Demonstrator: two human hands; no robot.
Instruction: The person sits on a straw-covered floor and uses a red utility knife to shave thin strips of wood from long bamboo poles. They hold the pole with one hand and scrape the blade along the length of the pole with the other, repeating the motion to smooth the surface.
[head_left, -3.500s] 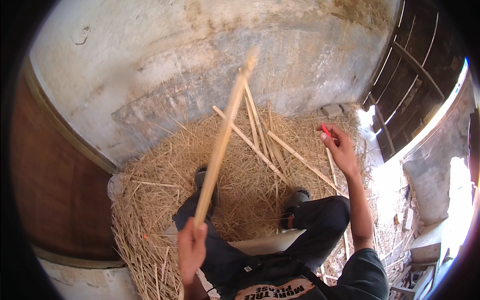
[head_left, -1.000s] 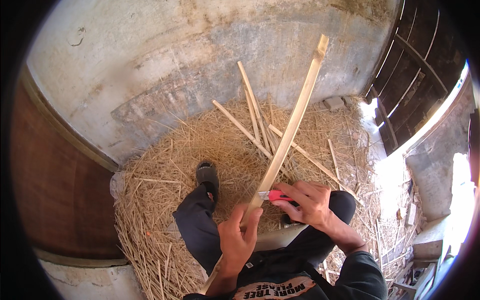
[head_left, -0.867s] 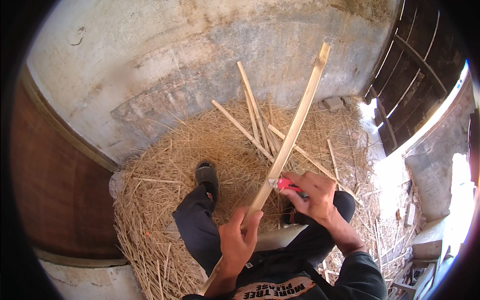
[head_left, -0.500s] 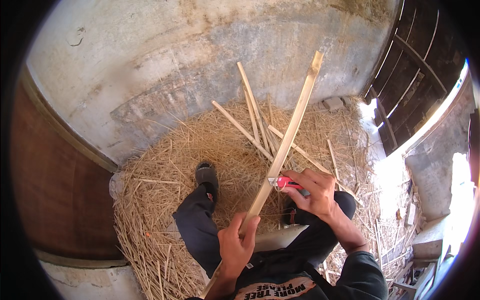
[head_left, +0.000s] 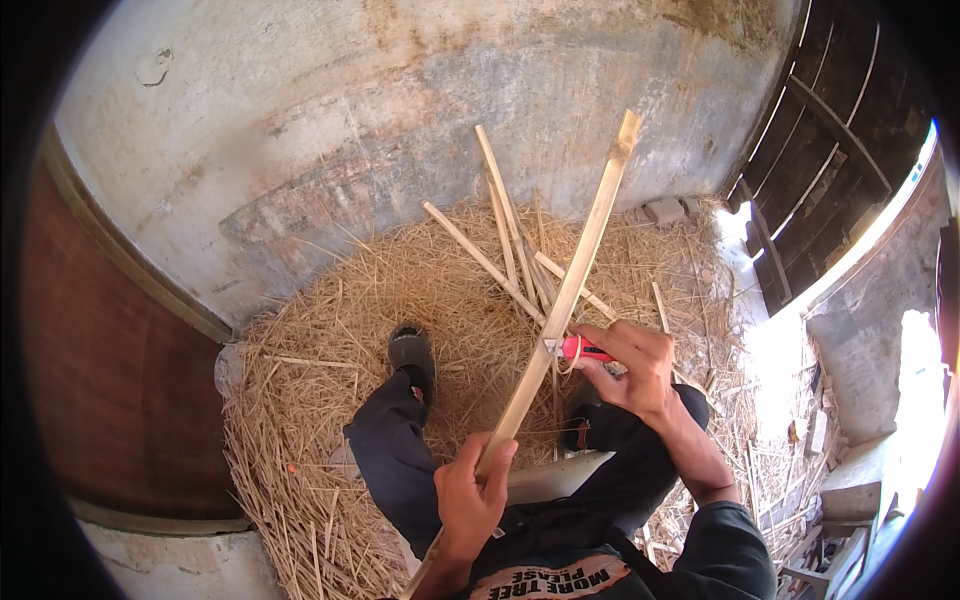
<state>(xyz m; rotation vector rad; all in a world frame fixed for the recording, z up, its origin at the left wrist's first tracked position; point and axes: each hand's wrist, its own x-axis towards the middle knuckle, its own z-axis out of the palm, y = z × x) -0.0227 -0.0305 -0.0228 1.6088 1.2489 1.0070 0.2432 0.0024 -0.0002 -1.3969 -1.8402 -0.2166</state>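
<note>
A long, flat bamboo strip (head_left: 583, 265) slants up and away from my lap toward the far wall. My left hand (head_left: 472, 490) is closed round its lower part, thumb along the near side. In my right hand (head_left: 637, 372) is a red utility knife (head_left: 580, 348), its blade resting against the strip's right edge about midway along. A thin pale curl of shaving loops beside the knife. Behind the strip, several more bamboo strips (head_left: 484, 262) lie across one another, some leaning on the wall.
Shavings and straw-like splinters (head_left: 330, 400) cover the floor round my feet. A stained wall (head_left: 330, 120) rises ahead. At left is a brown wooden panel (head_left: 120, 370); at right, dark slatted boards (head_left: 820, 130). A dark shoe (head_left: 411, 352) stands left of the strip.
The knife has shifted slightly up along the strip, with my right hand a little higher. The strip's far tip has dipped slightly left. My left hand keeps its hold.
</note>
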